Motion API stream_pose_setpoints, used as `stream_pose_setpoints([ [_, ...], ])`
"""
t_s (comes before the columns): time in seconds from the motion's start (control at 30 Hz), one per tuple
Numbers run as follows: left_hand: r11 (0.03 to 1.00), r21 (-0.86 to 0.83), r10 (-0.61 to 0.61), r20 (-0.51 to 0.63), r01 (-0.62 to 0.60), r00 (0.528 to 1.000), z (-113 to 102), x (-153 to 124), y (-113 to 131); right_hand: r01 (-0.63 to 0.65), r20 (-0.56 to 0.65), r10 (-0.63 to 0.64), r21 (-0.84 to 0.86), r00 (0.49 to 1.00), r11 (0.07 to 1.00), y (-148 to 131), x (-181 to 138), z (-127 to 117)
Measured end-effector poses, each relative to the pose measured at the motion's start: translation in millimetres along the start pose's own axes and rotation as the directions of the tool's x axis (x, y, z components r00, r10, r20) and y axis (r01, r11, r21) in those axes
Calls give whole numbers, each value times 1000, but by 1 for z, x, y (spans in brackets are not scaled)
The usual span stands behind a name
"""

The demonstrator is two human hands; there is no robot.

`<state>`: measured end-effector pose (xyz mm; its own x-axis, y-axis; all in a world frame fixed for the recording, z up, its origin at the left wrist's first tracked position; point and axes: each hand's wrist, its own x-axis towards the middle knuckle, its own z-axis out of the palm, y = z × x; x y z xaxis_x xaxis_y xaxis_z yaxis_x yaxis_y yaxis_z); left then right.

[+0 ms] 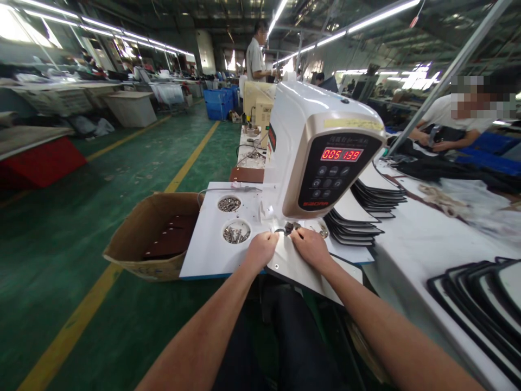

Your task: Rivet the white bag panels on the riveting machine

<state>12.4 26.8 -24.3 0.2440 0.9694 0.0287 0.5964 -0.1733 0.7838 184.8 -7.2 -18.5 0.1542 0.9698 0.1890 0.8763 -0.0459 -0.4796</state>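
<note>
Workshop floor is green with yellow lines. A white tabletop [207, 260] carries one machine [325, 163] with a lit red display.

Panel [299, 269]: pale face, dark edging; lies at the tabletop's near edge, below the machine head, its near side overhanging. Left hand [264, 248] and right hand [312, 247] are each closed narrowly on its far end, with a small dark piece [291, 227] between them; what that piece is, cannot tell.

Handling (judged): light for its area, fairly stiff but able to flex; face probably smooth, a little slippery; not fragile, though it may mark. Best hold: both side edges near the far end, thumbs on top, fingertips clear of the head.

Count:
- panel in hand: 1, with one metal ring [277, 266] visible on it
- bowls [236, 222] of metal bits: 2 toward the tabletop's left edge; a third, partly hidden, right of the right hand
- stacks of similar panels: 2 by the tabletop's right edge; 1 more on the side table [411, 247]; layers overlap, not countable
- carton [160, 270]: 1, beyond the left edge, holding brown pieces [173, 236], number unclear
- co-workers nearby: 2, one standing, one at right
</note>
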Motion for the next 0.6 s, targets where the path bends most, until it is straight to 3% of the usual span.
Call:
stream_pose_setpoints([
  [0.2, 995, -96, -2, -3, 2, 1000, -13, -21, 3, -63, -53, 74, 180, 996, 982, -5, -13, -2],
  [0.3, 975, -215, -52, 28, 57, 998, -23, -53, -4, -160, -84, 207, 381, 975, 911, -4, -40, 4],
  [0.4, 982, -181, -53, 20, 55, 998, -30, -81, -6, -166, -79, 250, 550, 965, 818, 1, -75, 8],
  [0.47, 994, -107, 26, 30, -22, 999, -32, -88, 0, -81, -162, 198, 540, 967, 838, 2, -91, 6],
  [0.53, 992, -51, 119, 86, -115, 989, -31, -86, 10, 61, -264, 59, 425, 963, 903, -1, -95, -2],
  [0.6, 984, -33, 180, 143, -177, 973, -28, -78, 20, 177, -231, -103, 328, 967, 928, -6, -89, -10],
])
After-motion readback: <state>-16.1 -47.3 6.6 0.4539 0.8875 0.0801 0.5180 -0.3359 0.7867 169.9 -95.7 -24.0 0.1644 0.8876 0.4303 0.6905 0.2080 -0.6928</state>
